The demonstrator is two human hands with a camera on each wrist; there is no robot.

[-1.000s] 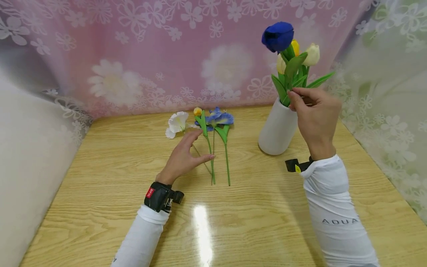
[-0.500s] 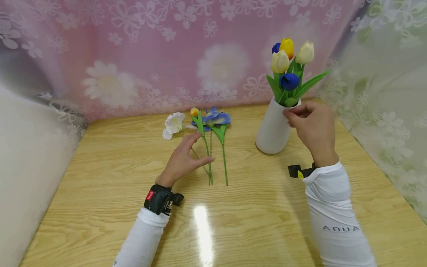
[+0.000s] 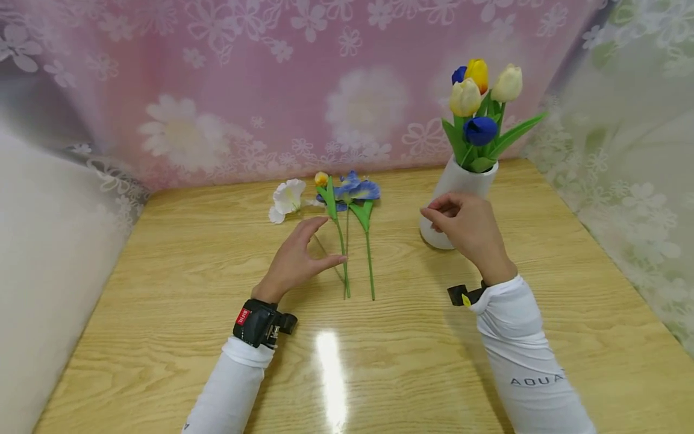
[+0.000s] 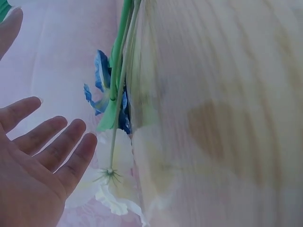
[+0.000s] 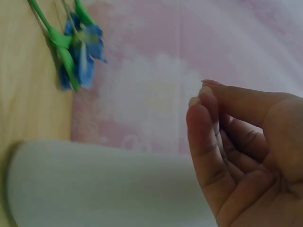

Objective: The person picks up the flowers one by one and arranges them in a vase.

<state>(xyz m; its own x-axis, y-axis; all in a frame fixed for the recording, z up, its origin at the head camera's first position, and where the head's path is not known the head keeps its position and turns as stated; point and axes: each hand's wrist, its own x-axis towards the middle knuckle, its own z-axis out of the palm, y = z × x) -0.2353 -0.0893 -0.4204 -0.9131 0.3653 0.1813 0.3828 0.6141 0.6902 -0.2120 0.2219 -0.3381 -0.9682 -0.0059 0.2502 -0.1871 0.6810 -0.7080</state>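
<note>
My left hand (image 3: 295, 259), fingers spread and holding nothing, is over the stems of the loose flowers on the table. Those are a white flower (image 3: 289, 197), a small yellow-orange tulip (image 3: 321, 179) and a blue iris-like flower (image 3: 355, 190), with another green leafy stem (image 3: 370, 259) to their right whose bloom is hard to make out. My right hand (image 3: 468, 229) is in front of the white vase (image 3: 466, 178), its curled fingertips meeting the thumb with nothing between them. In the vase stand a low blue tulip (image 3: 481, 131), a yellow tulip (image 3: 477, 75), cream tulips (image 3: 508, 83) and another blue bloom (image 3: 458, 75).
The wooden table (image 3: 217, 361) carries the loose flowers in its middle and the vase at its back right. A pink floral curtain (image 3: 271, 114) hangs along the back edge. Pale cloth walls (image 3: 634, 181) close off the sides.
The blue tulip has sunk from high above the vase to low among the other blooms. My right hand has let go of it and moved down and left. My left hand stays put.
</note>
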